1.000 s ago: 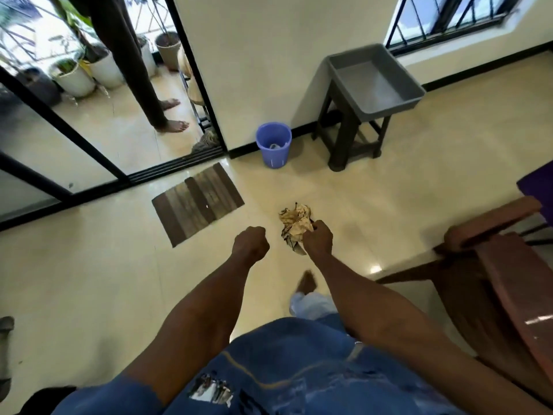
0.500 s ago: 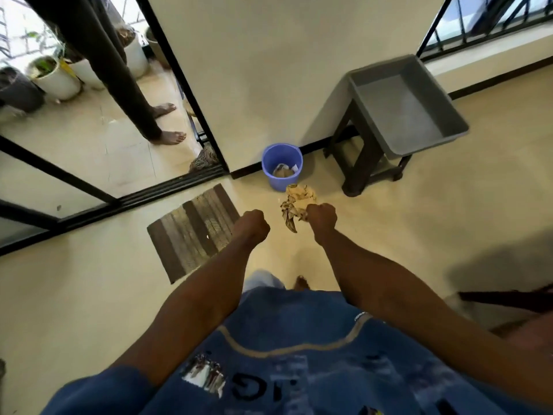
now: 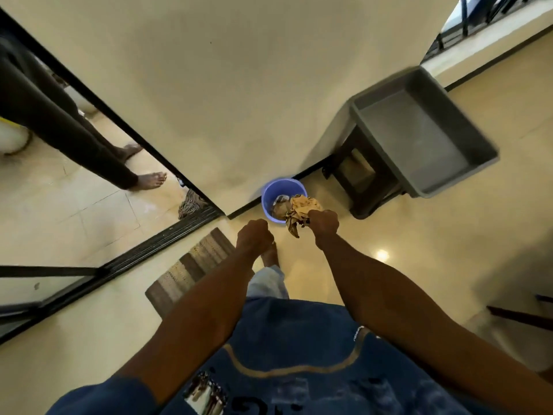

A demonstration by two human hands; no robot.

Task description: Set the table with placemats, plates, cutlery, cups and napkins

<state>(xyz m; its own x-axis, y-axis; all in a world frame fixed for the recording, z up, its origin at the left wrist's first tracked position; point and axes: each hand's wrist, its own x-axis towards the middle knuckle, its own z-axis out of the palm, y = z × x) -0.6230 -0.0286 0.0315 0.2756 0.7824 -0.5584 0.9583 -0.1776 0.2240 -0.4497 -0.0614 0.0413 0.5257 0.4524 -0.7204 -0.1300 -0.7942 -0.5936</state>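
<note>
My right hand [image 3: 324, 223] grips a crumpled, stained brown paper napkin [image 3: 299, 211], held out in front of me over the near rim of a small blue bin [image 3: 270, 191]. The bin stands on the floor against the wall and holds some paper scraps. My left hand [image 3: 254, 238] is a closed fist beside the right one and holds nothing that I can see. No table, plates or cutlery are in view.
A grey plastic tub [image 3: 425, 133] sits on a dark stool [image 3: 362, 178] right of the bin. A striped doormat [image 3: 191, 265] lies by the sliding door track [image 3: 161, 238]. Another person's legs [image 3: 89, 151] stand beyond the doorway.
I have walked toward the wall; the blue bin is now right under the crumpled napkin in my right hand. Both fists keep their pose.
</note>
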